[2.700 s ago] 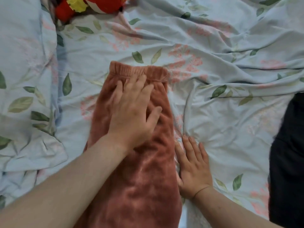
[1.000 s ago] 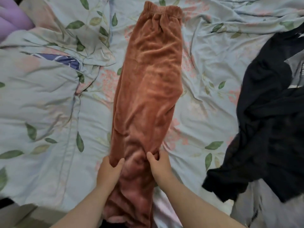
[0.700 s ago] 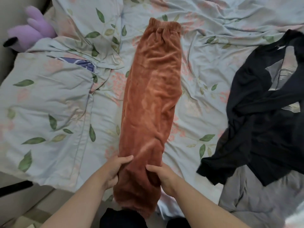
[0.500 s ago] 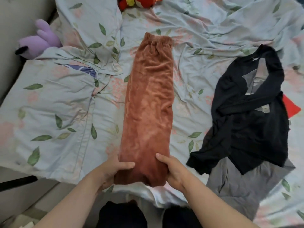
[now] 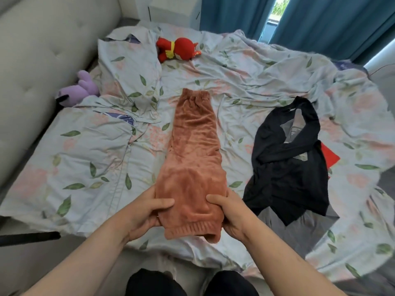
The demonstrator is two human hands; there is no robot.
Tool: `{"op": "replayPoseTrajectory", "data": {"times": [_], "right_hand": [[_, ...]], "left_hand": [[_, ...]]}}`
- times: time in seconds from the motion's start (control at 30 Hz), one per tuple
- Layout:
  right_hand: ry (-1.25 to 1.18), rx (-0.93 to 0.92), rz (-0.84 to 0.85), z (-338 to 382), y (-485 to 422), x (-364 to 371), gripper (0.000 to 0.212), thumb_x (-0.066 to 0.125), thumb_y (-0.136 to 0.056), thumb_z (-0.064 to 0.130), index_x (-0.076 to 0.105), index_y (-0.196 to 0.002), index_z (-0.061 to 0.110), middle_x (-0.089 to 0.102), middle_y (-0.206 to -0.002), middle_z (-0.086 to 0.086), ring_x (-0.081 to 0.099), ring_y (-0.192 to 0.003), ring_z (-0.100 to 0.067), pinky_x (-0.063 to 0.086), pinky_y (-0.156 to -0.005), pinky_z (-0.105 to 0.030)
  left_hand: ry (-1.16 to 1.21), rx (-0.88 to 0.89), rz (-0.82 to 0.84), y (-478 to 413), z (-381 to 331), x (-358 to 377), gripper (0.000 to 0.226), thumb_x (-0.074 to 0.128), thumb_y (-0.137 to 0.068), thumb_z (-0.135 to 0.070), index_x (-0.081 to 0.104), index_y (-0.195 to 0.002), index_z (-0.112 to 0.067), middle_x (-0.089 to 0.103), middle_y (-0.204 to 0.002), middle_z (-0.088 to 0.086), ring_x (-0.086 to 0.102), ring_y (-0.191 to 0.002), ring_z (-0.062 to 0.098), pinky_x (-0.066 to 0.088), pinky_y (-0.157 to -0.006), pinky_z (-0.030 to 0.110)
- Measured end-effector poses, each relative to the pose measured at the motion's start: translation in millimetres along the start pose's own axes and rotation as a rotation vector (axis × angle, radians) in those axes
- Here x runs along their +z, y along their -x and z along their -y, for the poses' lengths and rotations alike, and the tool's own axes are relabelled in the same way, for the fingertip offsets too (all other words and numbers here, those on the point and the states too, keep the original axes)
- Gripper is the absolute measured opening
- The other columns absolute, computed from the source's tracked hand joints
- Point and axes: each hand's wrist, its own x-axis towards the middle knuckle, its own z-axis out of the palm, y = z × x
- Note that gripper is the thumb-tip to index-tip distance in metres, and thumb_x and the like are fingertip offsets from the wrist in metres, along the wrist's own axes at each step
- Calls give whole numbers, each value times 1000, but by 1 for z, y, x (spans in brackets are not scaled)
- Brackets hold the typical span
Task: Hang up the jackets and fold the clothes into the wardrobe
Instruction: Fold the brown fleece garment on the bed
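Rust-orange fleece trousers (image 5: 193,150) lie lengthwise down the middle of the bed, waistband at the far end, ribbed cuffs toward me. My left hand (image 5: 147,212) grips the left edge of the cuff end, thumb on top. My right hand (image 5: 229,211) grips the right edge the same way. The cuff end is lifted off the sheet between both hands. A black garment (image 5: 288,167) lies crumpled to the right, partly over a grey garment (image 5: 299,231).
The bed has a rumpled floral sheet (image 5: 85,159). A red plush toy (image 5: 177,49) lies at the far end, a purple plush (image 5: 80,89) by the grey padded headboard (image 5: 42,50). Something red (image 5: 330,155) peeks from under the black garment. Teal curtains (image 5: 320,20) hang behind.
My hands slid down the trousers from the waist to the cuff end, then took hold of both sides and lifted the cuffs. The view pulled back to show the whole bed.
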Motion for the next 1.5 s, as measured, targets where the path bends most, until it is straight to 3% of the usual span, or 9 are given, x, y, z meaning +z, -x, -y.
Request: {"op": "replayPoseTrajectory", "data": {"times": [0.33, 0.53, 0.67, 0.77, 0.93, 1.03, 1.23, 1.4, 1.5], "right_hand": [[381, -171, -1, 20, 74, 9, 42, 60, -96, 27, 49, -134, 40, 61, -132, -4, 71, -100, -15, 60, -87, -38], [530, -364, 218, 35, 112, 13, 68, 48, -86, -13, 58, -133, 37, 59, -135, -1, 67, -97, -15, 51, -61, -14], [1090, -635, 198, 45, 108, 20, 93, 49, -88, -5, 15, -148, 57, 28, -140, 47, 36, -130, 17, 39, -105, -15], [1262, -797, 107, 59, 99, 23, 77, 54, -95, 14, 16, -149, 54, 3, -157, 34, 7, -142, 18, 19, -112, -7], [1142, -1001, -58, 80, 102, 29, 33, 63, -81, 5, 71, -100, 30, 67, -109, 12, 61, -106, -11, 49, -94, -37], [892, -880, -82, 92, 112, 34, 29, 63, -83, 1, 70, -94, 27, 71, -96, 9, 66, -94, -9, 53, -85, -30], [354, -727, -37, 112, 124, 34, 27, 63, -84, -14, 73, -93, 8, 77, -85, 0, 73, -82, -11, 56, -68, -21], [350, -720, -55, 115, 123, 25, 27, 63, -84, -10, 77, -98, 9, 77, -96, -10, 72, -99, -26, 59, -81, -33], [362, -727, -30, 115, 124, 21, 29, 65, -82, -6, 78, -100, 12, 76, -101, -11, 70, -104, -28, 57, -92, -43]], "left_hand": [[95, 134, -158, 42, -4, 42, 51, 66, -83, 1, 56, -129, -16, 72, -113, 15, 70, -104, 34, 57, -86, 49], [257, 186, -251, 51, -33, 52, 62, 53, -80, 17, 49, -136, -11, 69, -113, 19, 74, -85, 33, 61, -64, 40], [282, 227, -254, 60, -52, 67, 82, 48, -84, 22, 34, -150, -26, 60, -119, 5, 75, -81, 28, 62, -57, 40], [243, 225, -226, 64, -60, 69, 73, 47, -83, 23, 45, -140, -24, 64, -120, 12, 73, -91, 35, 62, -67, 43], [126, 258, -86, 75, -79, 73, 30, 53, -93, 3, 62, -120, -4, 64, -121, 30, 64, -110, 46, 59, -74, 42], [44, 423, 15, 87, -86, 76, 51, 67, -72, -6, 58, -122, -5, 69, -117, 21, 66, -109, 35, 57, -83, 39], [-944, 649, 2, 91, -90, 81, 108, 74, -64, -19, 17, -144, -64, 42, -141, -34, 52, -123, -7, 53, -88, 21], [-1029, 1056, -352, 72, -93, 91, 64, 81, -60, -50, 55, -118, -61, 45, -121, -22, 43, -116, -3, 41, -97, 18], [-822, 1014, -276, 79, -102, 106, 41, 88, -65, -25, 67, -90, -51, 61, -105, -26, 58, -100, -2, 47, -84, 15]]}}
